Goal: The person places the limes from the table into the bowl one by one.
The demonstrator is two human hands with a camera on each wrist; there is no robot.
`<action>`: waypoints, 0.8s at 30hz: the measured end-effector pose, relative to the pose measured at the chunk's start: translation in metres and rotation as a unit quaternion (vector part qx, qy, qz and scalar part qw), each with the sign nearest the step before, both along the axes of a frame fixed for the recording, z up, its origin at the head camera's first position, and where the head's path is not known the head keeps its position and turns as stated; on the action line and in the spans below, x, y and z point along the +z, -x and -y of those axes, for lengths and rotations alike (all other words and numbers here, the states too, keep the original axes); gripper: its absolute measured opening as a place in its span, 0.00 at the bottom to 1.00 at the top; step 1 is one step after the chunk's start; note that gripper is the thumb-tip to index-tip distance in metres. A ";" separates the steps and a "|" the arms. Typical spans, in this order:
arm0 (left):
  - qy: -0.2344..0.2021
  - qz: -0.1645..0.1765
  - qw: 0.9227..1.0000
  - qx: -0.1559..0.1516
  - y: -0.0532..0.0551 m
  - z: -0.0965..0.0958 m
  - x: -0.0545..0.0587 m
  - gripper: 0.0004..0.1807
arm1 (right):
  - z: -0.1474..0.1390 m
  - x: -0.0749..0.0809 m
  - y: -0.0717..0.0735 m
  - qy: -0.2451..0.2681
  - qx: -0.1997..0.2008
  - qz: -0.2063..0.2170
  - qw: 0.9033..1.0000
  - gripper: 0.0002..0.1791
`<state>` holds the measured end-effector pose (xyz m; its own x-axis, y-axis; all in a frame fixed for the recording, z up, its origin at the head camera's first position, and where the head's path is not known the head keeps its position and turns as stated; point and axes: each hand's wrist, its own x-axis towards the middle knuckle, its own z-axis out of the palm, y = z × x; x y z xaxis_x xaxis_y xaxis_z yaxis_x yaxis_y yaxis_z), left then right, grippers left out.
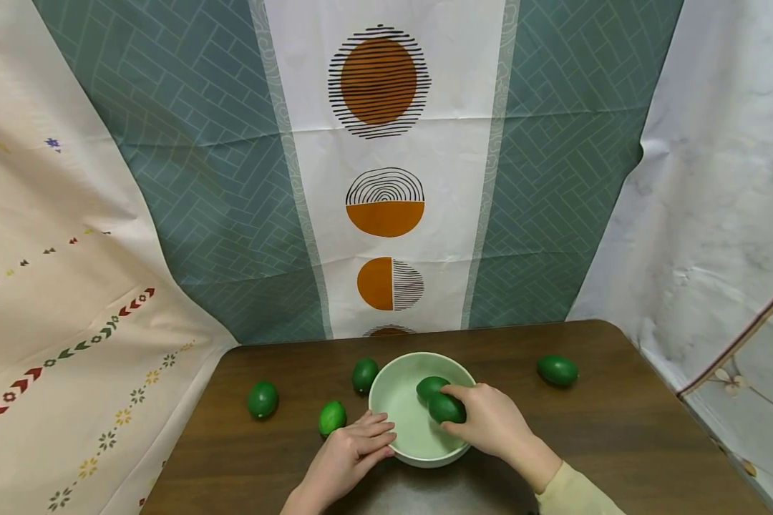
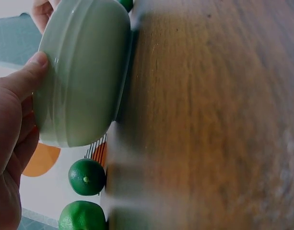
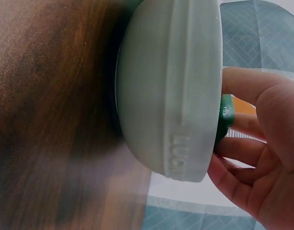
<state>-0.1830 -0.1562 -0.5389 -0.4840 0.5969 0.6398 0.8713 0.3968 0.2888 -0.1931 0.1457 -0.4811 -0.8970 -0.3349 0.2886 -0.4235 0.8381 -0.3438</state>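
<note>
A pale green bowl [image 1: 404,433] stands on the brown table. My left hand [image 1: 351,452] holds its near left rim; in the left wrist view the thumb [image 2: 35,67] lies along the outer wall. Over the right side of the bowl, my right hand [image 1: 489,422] grips a dark green lime [image 1: 446,408] between thumb and fingers. Another lime [image 1: 429,387] is inside the bowl, just behind the held one. In the right wrist view the bowl wall [image 3: 170,91] hides most of the held lime [image 3: 226,117].
Left of the bowl are a lime [image 1: 364,375] close to its rim, a brighter lime [image 1: 332,418] near my left hand, and one [image 1: 263,399] farther left. A single lime [image 1: 557,370] lies at the right. Patterned cloths [image 1: 386,157] hang behind the table [image 1: 618,429].
</note>
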 end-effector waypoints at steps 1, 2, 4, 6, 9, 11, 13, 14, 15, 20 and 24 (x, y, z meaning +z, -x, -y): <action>0.000 0.000 1.000 0.000 0.000 0.000 0.000 0.14 | 0.000 0.000 0.000 -0.001 0.000 0.002 1.000 0.29; 0.000 -0.001 1.000 0.001 0.000 0.000 0.000 0.14 | 0.001 0.000 0.000 -0.003 0.001 0.004 1.000 0.29; 0.000 0.000 1.000 0.001 0.000 0.000 0.000 0.14 | 0.001 -0.001 0.000 -0.011 0.002 0.008 1.000 0.28; 0.001 -0.002 1.000 0.000 0.000 0.000 0.000 0.14 | 0.002 -0.002 0.000 -0.017 0.003 0.012 1.000 0.28; 0.001 0.000 1.000 0.000 -0.001 0.000 -0.001 0.14 | 0.003 -0.003 0.000 -0.026 0.001 0.013 1.000 0.28; 0.001 0.000 1.000 0.000 0.000 0.000 -0.001 0.14 | 0.003 -0.004 0.000 -0.028 0.000 0.012 1.000 0.28; 0.002 0.002 1.000 0.001 -0.001 0.000 0.000 0.14 | 0.004 -0.004 0.000 -0.032 -0.001 0.011 0.999 0.28; 0.002 0.003 1.000 0.001 -0.001 0.000 -0.001 0.14 | 0.005 -0.004 0.000 -0.034 -0.001 0.010 0.999 0.28; 0.003 0.002 1.000 0.001 -0.001 0.000 -0.001 0.14 | 0.005 -0.004 0.000 -0.037 -0.001 0.008 0.999 0.28; 0.006 0.005 1.000 0.001 -0.001 0.001 -0.001 0.15 | 0.007 -0.002 0.000 -0.048 0.003 0.007 0.999 0.27; 0.006 0.007 1.000 0.001 -0.001 0.000 -0.001 0.15 | 0.008 -0.002 0.000 -0.054 0.008 0.007 0.999 0.27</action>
